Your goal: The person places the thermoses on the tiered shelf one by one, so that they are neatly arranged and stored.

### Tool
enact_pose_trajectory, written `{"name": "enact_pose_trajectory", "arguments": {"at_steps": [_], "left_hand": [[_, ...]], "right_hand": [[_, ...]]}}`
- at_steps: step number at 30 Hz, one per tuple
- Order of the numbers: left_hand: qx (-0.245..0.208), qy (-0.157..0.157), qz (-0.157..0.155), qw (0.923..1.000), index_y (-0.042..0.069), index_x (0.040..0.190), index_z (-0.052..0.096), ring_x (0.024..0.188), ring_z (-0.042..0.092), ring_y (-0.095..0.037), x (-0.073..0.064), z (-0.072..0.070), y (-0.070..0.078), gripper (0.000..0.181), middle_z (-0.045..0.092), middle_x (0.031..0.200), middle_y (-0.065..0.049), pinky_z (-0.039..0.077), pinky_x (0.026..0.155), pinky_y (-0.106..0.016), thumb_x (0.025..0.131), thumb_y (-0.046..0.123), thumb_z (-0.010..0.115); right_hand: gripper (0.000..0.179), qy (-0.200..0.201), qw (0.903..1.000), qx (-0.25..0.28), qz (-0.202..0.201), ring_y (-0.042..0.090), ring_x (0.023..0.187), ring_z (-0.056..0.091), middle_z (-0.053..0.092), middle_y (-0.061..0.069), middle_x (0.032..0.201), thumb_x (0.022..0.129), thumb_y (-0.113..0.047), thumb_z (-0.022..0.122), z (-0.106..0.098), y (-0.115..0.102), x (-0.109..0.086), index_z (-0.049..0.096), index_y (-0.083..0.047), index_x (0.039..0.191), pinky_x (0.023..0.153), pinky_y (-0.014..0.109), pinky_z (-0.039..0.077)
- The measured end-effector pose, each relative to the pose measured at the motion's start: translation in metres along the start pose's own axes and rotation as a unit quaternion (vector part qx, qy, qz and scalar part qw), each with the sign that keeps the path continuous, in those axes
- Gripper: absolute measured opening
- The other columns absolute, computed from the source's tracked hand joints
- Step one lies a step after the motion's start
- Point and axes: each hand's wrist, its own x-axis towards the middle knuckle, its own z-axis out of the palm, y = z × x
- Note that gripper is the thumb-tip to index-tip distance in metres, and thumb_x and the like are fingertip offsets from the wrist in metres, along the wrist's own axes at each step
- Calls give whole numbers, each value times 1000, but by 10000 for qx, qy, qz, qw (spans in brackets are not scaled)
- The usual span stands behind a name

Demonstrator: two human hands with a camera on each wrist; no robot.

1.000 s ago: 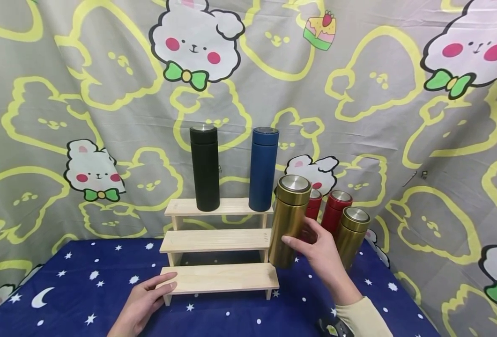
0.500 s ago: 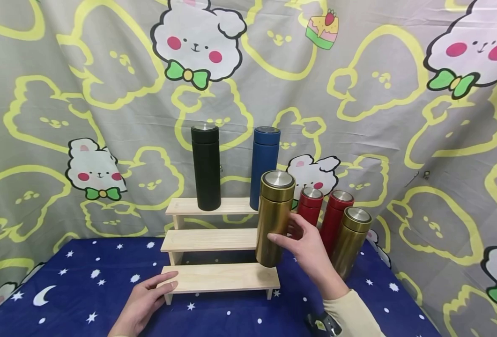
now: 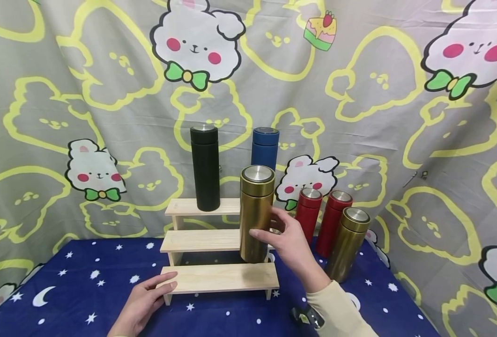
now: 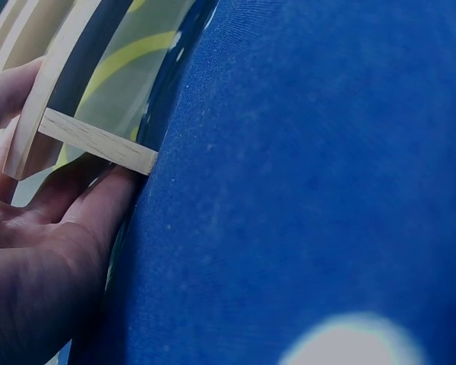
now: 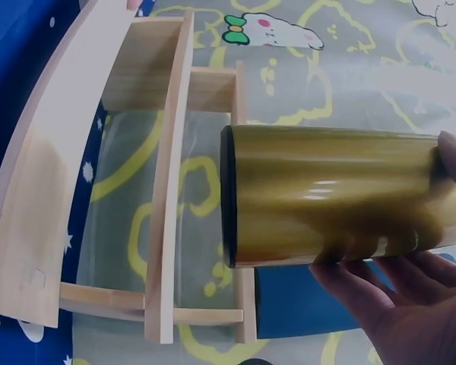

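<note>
My right hand (image 3: 288,241) grips a gold thermos bottle (image 3: 254,224) with a steel-topped lid, thumb on one side and fingers on the other. The bottle is upright in the head view, over the right part of a three-step wooden display shelf (image 3: 214,278). In the right wrist view the dark base of the gold thermos bottle (image 5: 327,194) shows apart from the steps. My left hand (image 3: 144,299) holds the left end of the lowest step. In the left wrist view its fingers (image 4: 102,201) lie by the step's leg, others on the board.
On the top step stand a black thermos (image 3: 205,171) and a blue thermos (image 3: 265,147), partly hidden by the gold one. Two red thermoses (image 3: 308,213) and another gold thermos (image 3: 349,245) stand on the blue star-patterned cloth (image 3: 92,281) at right. A patterned curtain (image 3: 117,117) hangs behind.
My right hand has carried the gold thermos leftward from beside the shelf to over its right part, uncovering the red thermoses. The left hand has stayed at the shelf's end.
</note>
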Motion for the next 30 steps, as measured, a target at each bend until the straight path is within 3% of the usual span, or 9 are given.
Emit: {"name": "enact_pose_trajectory", "arguments": {"at_steps": [18,30], "left_hand": [[-68,-16,-17,10000,3,127,66,126,45,-42,-1,1,1,59,32,148,-33,40,100,-56,79,32,84],[-78,-18,-6,10000,2,127,65,126,46,-40,-2,1,1,59,33,148,-32,39,102,-57,79,31,83]], "right_hand": [[67,-306,9995,81,42,32,118,54,56,12,130,82,-31,81,26,-1,15,53,-9,138,90,53,50],[67,-543,9985,-2,-54,28,116,55,58,8,128,80,-34,82,42,0,23,54,-13,137,88,50,52]]}}
